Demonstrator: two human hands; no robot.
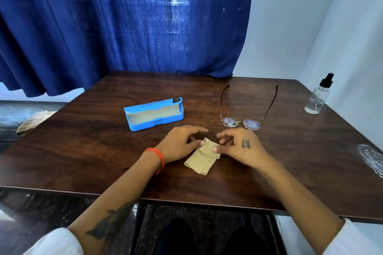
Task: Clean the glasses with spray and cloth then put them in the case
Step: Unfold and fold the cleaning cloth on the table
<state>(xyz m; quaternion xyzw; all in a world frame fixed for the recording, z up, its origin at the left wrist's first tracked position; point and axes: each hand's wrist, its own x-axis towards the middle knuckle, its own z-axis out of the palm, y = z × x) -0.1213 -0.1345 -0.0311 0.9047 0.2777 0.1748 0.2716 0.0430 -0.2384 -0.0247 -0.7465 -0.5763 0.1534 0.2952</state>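
The cloth (202, 156), tan and folded with zigzag edges, is lying on the counter (83, 151) and is being pinched at its far end by both hands. The left hand (180, 145) is closed on that end with thumb and fingertips, and the right hand (238, 147) likewise.

The glasses (241, 123) are seen just beyond the cloth and slightly to its right, arms unfolded and pointing away. The case (153, 115), blue and open, is set beyond the cloth to the left. The spray bottle (318, 96) is standing well to the right of the cloth, untouched.

The cloth-handling step is judged to be in hand, either unfolding or folding. Spraying of the lenses appears still to be called for next.

A dark logo patch is seen on the case lid; its lettering cannot be read.
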